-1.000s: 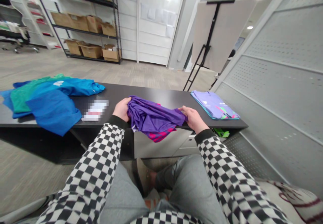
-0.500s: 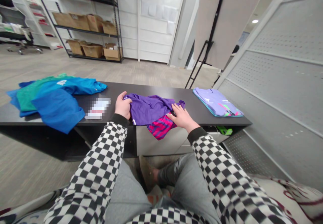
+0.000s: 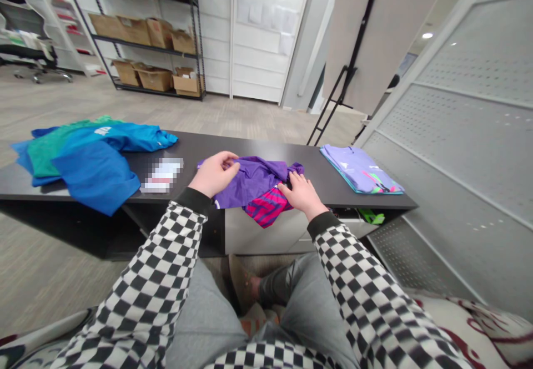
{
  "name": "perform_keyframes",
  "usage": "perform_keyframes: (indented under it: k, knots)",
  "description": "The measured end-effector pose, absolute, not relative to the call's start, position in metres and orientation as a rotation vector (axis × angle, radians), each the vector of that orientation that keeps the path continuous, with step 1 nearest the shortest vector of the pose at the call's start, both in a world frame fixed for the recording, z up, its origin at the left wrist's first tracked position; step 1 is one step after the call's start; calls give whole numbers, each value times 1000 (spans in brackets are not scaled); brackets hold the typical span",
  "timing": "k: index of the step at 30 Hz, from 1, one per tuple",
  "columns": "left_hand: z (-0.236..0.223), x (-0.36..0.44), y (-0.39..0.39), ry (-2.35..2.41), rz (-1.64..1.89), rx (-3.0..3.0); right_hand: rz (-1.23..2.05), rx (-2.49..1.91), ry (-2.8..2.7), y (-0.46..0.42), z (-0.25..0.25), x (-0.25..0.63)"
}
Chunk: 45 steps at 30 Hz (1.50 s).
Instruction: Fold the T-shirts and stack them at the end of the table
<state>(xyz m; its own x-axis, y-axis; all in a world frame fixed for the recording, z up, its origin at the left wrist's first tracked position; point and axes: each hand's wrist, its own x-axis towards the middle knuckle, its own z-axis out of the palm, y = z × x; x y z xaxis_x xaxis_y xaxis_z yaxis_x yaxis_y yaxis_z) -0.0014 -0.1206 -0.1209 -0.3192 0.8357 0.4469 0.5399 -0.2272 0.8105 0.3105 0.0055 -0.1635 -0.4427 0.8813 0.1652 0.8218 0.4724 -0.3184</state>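
A purple shirt (image 3: 254, 183) with a pink striped part lies bunched at the near edge of the black table (image 3: 200, 150), partly hanging over it. My left hand (image 3: 216, 173) pinches the shirt's left edge, fingers closed on the cloth. My right hand (image 3: 300, 194) rests on the shirt's right side near the pink stripes, fingers pressed down on the fabric and slightly spread. Both arms wear checkered sleeves.
A pile of blue and green shirts (image 3: 87, 155) lies on the table's left. A folded lilac shirt (image 3: 358, 169) sits at the right end. A blurred white paper (image 3: 161, 173) lies between. Shelves with cardboard boxes (image 3: 145, 36) and an easel board (image 3: 366, 41) stand behind.
The shirt has been gathered in and laid on the table. My left hand moved right over the cloth and pinched it. My right hand shifted left onto the shirt's pink part.
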Motion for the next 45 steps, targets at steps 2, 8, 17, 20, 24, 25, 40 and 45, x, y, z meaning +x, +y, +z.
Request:
perform_keyframes:
  k: [2, 8, 17, 20, 24, 25, 40, 45]
  knots:
    - [-128, 18, -121, 1665, 1291, 1826, 270, -1446, -2426, 5, -162, 310]
    - [-154, 58, -119, 1796, 801, 2284, 216, -1464, -2438, 0, -161, 309]
    - [-147, 34, -111, 1556, 1239, 1771, 154, -1383, -2385, -5, -156, 314]
    - [-150, 16, -107, 1407, 1691, 1272, 199, -1332, -2371, -3, -154, 318]
    - [-151, -4, -96, 1222, 2146, 613, 179, -1350, -2360, -4, -152, 318]
    - [-150, -8, -94, 1238, 2203, 512, 154, -1347, -2367, -6, -152, 317]
    - [-160, 31, -120, 2104, 970, 1979, 31, -1377, -2414, -14, -151, 312]
    - [-167, 32, -117, 2109, 976, 1987, 8, -1373, -2419, -14, -151, 312]
